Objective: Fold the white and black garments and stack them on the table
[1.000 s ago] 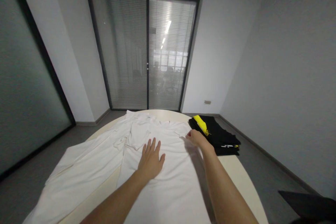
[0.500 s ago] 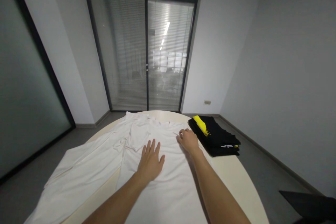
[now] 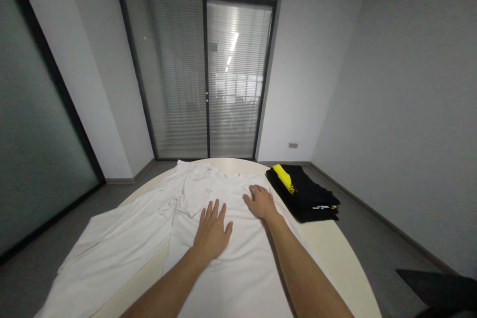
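Observation:
A white T-shirt [image 3: 227, 278] lies spread on the round pale table [image 3: 331, 253], its neckline toward the far edge. My left hand [image 3: 213, 231] rests flat on the middle of the shirt, fingers spread and holding nothing. Further up and to the right, my right hand [image 3: 261, 201] lies on the shirt's upper right part, fingers apart and slightly bent. Wrinkled cloth bunches at the shirt's upper left. Another white garment [image 3: 115, 243] stretches along the table's left side and hangs over the near left edge.
A folded stack of black clothes [image 3: 309, 191] with a yellow print stands on the table's right side, close to my right hand. A dark object [image 3: 439, 288], partly cut off, shows at lower right. Behind the table is a glass door [image 3: 208, 79] with blinds.
My right hand has shifted slightly left, and its curled fingers have spread out on the shirt. My left hand stays in place. The view has turned a little.

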`<state>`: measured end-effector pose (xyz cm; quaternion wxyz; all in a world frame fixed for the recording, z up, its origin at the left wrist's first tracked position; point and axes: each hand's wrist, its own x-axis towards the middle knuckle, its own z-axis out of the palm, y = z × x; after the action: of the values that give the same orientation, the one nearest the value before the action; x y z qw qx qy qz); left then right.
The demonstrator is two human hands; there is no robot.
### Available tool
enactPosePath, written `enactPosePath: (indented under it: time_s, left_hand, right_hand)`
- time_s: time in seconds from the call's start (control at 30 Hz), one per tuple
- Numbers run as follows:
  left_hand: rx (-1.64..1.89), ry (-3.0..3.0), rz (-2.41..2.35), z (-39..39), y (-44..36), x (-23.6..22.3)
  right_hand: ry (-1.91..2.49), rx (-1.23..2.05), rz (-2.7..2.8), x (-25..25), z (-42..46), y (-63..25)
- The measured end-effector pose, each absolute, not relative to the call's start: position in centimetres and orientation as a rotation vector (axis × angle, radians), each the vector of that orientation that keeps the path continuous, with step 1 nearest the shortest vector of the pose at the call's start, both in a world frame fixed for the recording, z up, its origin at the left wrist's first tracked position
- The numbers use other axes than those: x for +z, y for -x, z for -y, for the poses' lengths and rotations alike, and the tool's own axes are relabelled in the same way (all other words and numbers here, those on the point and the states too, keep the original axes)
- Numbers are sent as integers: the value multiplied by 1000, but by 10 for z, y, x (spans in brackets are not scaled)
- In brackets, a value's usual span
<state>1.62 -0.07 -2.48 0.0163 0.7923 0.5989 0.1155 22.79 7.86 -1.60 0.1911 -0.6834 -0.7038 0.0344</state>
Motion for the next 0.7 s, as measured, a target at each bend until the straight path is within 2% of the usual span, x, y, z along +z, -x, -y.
enactPosePath:
  time_s: [0.13,0.3,0.43,0.7]
  left_hand:
    - [355,-2466,-1865,1,-16,-24]
    - [357,-2468,-1869,2,-16,-22]
    - [360,-2466,-1864,3,-16,-21]
    - [369,-2456,-1855,0,-16,-26]
  right_hand:
    - [2012,241,2091,-20,-78,-229]
    - [2070,262,2042,-18,-81,-238]
    - [2060,126,1927,-18,-83,-245]
    - [2334,-49,1791,2,-74,-256]
